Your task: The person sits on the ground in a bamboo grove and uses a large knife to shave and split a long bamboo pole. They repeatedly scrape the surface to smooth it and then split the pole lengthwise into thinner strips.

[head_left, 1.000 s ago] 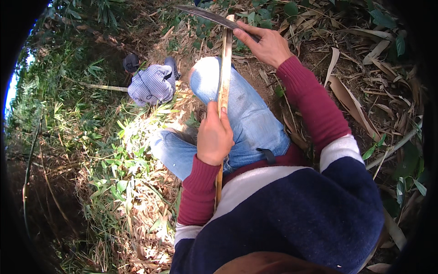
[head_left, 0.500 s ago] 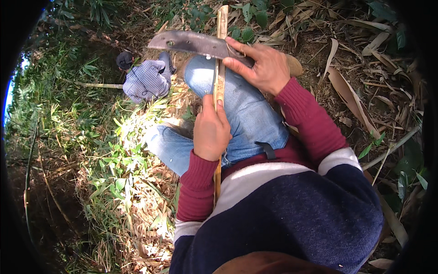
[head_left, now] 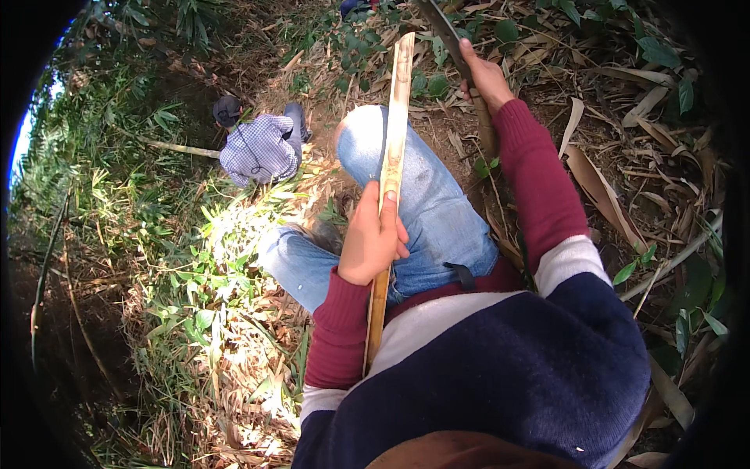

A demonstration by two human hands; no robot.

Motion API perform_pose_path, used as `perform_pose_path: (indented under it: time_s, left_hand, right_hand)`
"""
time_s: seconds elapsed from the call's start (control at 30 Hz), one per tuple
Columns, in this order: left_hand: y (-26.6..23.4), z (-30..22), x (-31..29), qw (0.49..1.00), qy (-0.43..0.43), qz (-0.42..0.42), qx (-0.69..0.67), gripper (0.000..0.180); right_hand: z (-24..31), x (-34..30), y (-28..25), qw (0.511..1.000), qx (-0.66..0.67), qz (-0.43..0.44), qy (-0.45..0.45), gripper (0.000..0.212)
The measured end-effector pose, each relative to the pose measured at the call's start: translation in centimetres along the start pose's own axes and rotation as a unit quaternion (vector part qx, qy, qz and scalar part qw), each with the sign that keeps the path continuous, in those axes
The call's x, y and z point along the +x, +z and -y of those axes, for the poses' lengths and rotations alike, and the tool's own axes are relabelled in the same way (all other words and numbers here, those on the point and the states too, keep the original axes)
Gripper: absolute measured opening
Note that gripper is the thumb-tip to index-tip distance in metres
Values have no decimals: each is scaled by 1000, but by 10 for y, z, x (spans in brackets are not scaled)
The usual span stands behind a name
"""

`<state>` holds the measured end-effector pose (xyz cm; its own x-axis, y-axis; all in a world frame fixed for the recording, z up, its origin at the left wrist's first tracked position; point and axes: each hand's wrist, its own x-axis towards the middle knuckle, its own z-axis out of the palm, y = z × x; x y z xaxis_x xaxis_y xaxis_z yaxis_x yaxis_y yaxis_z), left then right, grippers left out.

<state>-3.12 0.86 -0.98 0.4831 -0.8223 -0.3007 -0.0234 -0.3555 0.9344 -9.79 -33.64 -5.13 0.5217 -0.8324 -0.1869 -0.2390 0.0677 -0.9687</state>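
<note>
My left hand [head_left: 370, 238] is closed around a long split bamboo strip [head_left: 399, 105], thumb lying along its pale inner face. The strip runs from beside my left forearm up past my raised knee, its far end tilted a little to the right. Up and to the right, my right hand [head_left: 489, 84] grips a machete [head_left: 445, 31] with a dark blade. The blade points away to the upper left and its tip is cut off at the top of the view. Blade and strip are apart. Part of the machete's brown handle shows below my hand.
My bent legs in blue jeans [head_left: 445, 203] lie under the strip. At the left a person in a checked shirt [head_left: 258, 150] and dark cap sits near a bamboo pole [head_left: 183, 147]. Dry leaves [head_left: 598, 184] and stalks cover the ground at right; green plants [head_left: 199, 273] grow at left.
My right hand has lifted the machete off the strip and swung it up and to the right. The strip in my left hand has tilted rightward.
</note>
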Motion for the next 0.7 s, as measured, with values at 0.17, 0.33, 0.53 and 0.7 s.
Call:
perform_pose_path:
  time_s: [0.17, 0.33, 0.53, 0.7]
  left_hand:
    - [-18, 29, 16, 968, -10, 127, -216, 38]
    - [-25, 40, 20, 950, -33, 141, -275, 43]
    - [-17, 24, 16, 986, -1, 49, -158, 36]
    - [-8, 18, 15, 978, 115, -170, 32, 24]
  right_hand:
    - [-71, -4, -14, 987, -115, -1, 111, 65]
    - [-133, -34, -10, 958, 42, 104, 264, 41]
    - [-203, -29, 25, 922, -193, 169, 291, 44]
    - [-302, -25, 40, 856, -409, 248, 197, 53]
